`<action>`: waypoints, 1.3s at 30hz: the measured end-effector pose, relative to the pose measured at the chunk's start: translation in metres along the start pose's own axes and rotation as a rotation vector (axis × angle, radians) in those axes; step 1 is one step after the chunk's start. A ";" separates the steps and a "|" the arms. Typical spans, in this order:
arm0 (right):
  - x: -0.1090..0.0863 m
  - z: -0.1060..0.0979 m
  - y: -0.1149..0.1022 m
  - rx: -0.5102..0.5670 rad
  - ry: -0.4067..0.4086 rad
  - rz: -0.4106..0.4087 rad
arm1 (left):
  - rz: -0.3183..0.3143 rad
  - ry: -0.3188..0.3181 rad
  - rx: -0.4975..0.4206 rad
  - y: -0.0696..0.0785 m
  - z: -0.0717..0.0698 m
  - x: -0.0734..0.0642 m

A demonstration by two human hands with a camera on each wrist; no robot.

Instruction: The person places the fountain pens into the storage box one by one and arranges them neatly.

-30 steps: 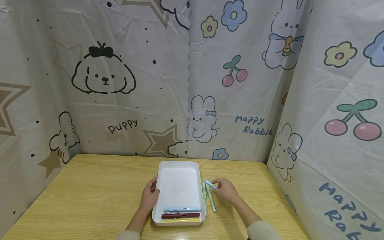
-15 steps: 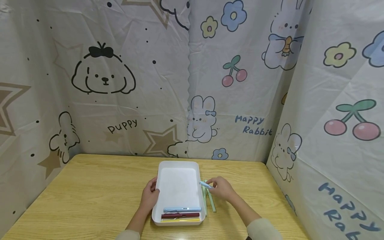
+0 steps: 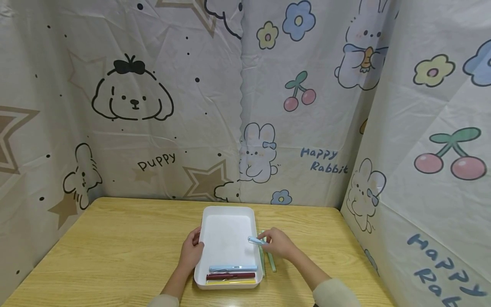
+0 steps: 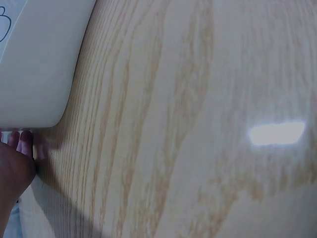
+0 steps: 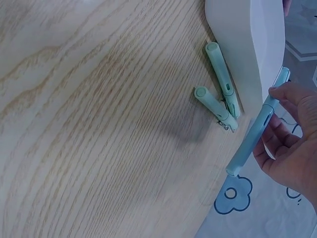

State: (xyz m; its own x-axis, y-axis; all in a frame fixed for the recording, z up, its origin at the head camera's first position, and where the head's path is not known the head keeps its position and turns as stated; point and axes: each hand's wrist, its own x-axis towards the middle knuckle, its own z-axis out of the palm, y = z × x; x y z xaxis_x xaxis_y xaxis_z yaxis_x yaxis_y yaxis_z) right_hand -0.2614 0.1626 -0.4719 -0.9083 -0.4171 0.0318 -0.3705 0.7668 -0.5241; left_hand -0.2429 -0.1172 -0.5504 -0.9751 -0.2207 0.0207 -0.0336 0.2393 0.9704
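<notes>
A white tray [image 3: 226, 238] stands on the table, with a light blue pen [image 3: 233, 268], a dark red pen [image 3: 230, 276] and a yellow pen [image 3: 230, 281] lying crosswise at its near end. My left hand [image 3: 192, 252] holds the tray's left side, its thumb at the rim; most of that hand [image 4: 15, 163] is out of frame in the left wrist view. Over the tray's right rim, my right hand [image 3: 279, 244] pinches another light blue pen [image 5: 257, 126] between thumb and fingers. Two pale green pens [image 5: 223, 74] lie on the table beside the tray, below that hand.
The wooden table [image 3: 126, 243] extends on both sides of the tray. A printed cloth [image 3: 153, 128] hangs behind the table, and another cloth panel [image 3: 433, 204] runs along its right edge.
My right hand has moved left with the light blue pen, from above the green pens to over the tray's right rim. The left hand and tray have stayed in place.
</notes>
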 end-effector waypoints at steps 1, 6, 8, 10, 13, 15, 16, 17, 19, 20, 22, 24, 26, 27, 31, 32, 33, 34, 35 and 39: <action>0.000 0.000 -0.001 -0.001 -0.003 0.000 | -0.001 0.000 0.000 0.000 0.000 0.000; 0.000 0.000 -0.008 0.016 -0.020 -0.008 | -0.002 0.002 0.000 0.001 0.001 -0.001; 0.000 0.000 -0.009 0.016 -0.026 -0.014 | -0.005 0.003 -0.002 0.001 0.001 -0.001; 0.000 0.001 -0.012 0.010 -0.031 -0.022 | -0.008 0.002 -0.003 0.001 0.001 -0.001; 0.000 0.001 -0.015 0.008 -0.043 -0.025 | -0.012 0.002 -0.007 0.001 0.000 -0.001; 0.000 0.001 -0.017 0.011 -0.052 -0.025 | -0.014 0.002 -0.006 0.001 0.000 -0.001; 0.001 0.001 -0.018 0.012 -0.058 -0.020 | -0.013 0.002 -0.004 0.001 0.000 -0.002; 0.001 0.002 -0.018 0.013 -0.062 -0.015 | -0.014 0.002 -0.002 0.002 0.000 -0.002; 0.001 0.002 -0.019 0.009 -0.070 -0.006 | -0.015 0.004 0.001 0.002 0.000 -0.002; 0.002 0.003 -0.019 0.006 -0.071 -0.007 | -0.014 0.004 0.004 0.003 0.000 -0.002; 0.003 0.004 -0.020 0.006 -0.078 -0.003 | -0.012 0.005 0.008 0.003 0.000 -0.002; 0.003 0.005 -0.020 0.009 -0.084 -0.006 | -0.008 0.005 0.009 0.004 0.000 -0.002; 0.003 0.005 -0.021 0.008 -0.089 -0.017 | -0.004 0.004 0.010 0.004 0.000 -0.002; 0.003 0.005 -0.022 0.007 -0.093 -0.024 | -0.005 0.004 0.009 0.004 0.000 -0.002; 0.004 0.005 -0.024 -0.013 -0.098 -0.059 | -0.009 0.001 0.010 0.003 0.000 -0.002; 0.004 0.005 -0.025 -0.015 -0.102 -0.063 | -0.008 0.001 0.011 0.003 0.000 -0.002; 0.005 0.005 -0.026 -0.010 -0.104 -0.069 | -0.010 0.003 0.011 0.003 0.000 -0.002; 0.005 0.005 -0.027 -0.006 -0.107 -0.069 | -0.009 0.004 0.011 0.003 0.000 -0.002; 0.005 0.005 -0.028 -0.002 -0.110 -0.068 | -0.008 0.005 0.010 0.004 0.000 -0.002; 0.006 0.007 -0.031 0.006 -0.124 -0.062 | -0.002 0.006 0.005 0.005 -0.001 -0.003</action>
State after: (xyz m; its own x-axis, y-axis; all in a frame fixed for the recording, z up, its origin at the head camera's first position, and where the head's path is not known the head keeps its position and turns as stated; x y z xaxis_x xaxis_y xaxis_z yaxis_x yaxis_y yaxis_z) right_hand -0.2541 0.1329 -0.4613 -0.8526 -0.5209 -0.0409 -0.4235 0.7349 -0.5297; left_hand -0.2401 -0.1162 -0.5456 -0.9736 -0.2271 0.0208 -0.0362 0.2437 0.9692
